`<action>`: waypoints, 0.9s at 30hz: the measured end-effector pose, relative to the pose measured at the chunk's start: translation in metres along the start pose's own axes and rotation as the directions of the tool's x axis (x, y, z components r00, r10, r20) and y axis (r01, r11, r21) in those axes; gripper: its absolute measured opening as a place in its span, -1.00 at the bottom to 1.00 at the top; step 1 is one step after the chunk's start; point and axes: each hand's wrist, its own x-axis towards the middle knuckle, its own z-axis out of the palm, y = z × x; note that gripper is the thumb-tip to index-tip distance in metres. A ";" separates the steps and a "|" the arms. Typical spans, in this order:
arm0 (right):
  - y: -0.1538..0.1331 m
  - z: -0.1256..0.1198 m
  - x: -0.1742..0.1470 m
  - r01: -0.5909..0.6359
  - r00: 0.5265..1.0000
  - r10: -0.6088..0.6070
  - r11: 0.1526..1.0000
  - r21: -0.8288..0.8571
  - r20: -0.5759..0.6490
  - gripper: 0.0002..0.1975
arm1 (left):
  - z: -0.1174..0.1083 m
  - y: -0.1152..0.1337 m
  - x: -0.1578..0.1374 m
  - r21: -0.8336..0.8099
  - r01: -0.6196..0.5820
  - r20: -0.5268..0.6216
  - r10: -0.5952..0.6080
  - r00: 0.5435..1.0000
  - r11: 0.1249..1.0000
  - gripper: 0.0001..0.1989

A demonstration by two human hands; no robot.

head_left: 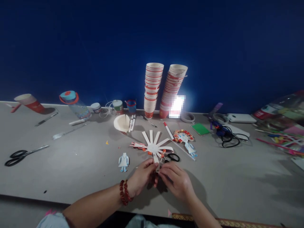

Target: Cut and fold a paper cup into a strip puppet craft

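A paper cup cut into strips (pixel 152 147) is spread out like a flower, its round white base in the middle and its strips fanned out, some curled with red showing. My left hand (pixel 142 177) pinches one strip that points toward me. At the end of that same strip, the fingertips of my right hand (pixel 177 180) are closed on it. Black-handled scissors (pixel 174 157) lie just beyond my right hand, partly hidden. Left of the cut cup is a paper doll body (pixel 123 162) in white and blue. A finished-looking paper doll (pixel 184 139) with curled red hair lies to the right.
Two tall stacks of paper cups (pixel 154 85) stand against the blue wall. Another pair of scissors (pixel 21 155) and a ruler (pixel 68 131) lie at left, near a water bottle (pixel 77 106). A green pad (pixel 200 129), coiled black cable (pixel 228 136) and bottles (pixel 268 110) are at right.
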 end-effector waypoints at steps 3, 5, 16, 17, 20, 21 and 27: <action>0.000 -0.001 0.000 -0.049 0.999 0.049 0.998 0.029 -0.003 -0.85 | -0.001 0.000 0.000 -0.001 0.019 0.043 -0.019 0.999 1.000 -0.72; 0.000 -0.001 0.000 -0.077 0.997 0.077 0.996 0.046 0.002 -0.87 | -0.001 0.001 0.000 0.001 0.021 0.043 -0.021 0.999 1.000 -0.74; 0.003 0.000 0.009 -0.398 0.917 0.361 0.846 0.354 0.170 -0.87 | 0.000 0.008 -0.003 0.129 -0.036 -0.059 0.044 0.997 0.991 -0.62; 0.003 0.000 0.010 -0.444 0.896 0.396 0.819 0.363 0.203 -0.87 | 0.000 0.009 -0.003 0.138 -0.042 -0.057 0.050 0.997 0.990 -0.62; 0.007 0.002 0.012 -0.554 0.832 0.490 0.723 0.413 0.260 -0.89 | -0.001 0.010 -0.003 0.161 -0.067 -0.039 0.074 0.996 0.985 -0.62; 0.008 0.004 0.012 -0.581 0.813 0.514 0.689 0.433 0.274 -0.91 | -0.002 0.010 -0.003 0.168 -0.080 -0.033 0.086 0.996 0.983 -0.63; 0.014 0.010 0.018 -0.646 0.760 0.530 0.563 0.515 0.376 -0.91 | -0.008 0.007 0.002 0.191 -0.128 -0.076 0.145 0.987 0.973 -0.63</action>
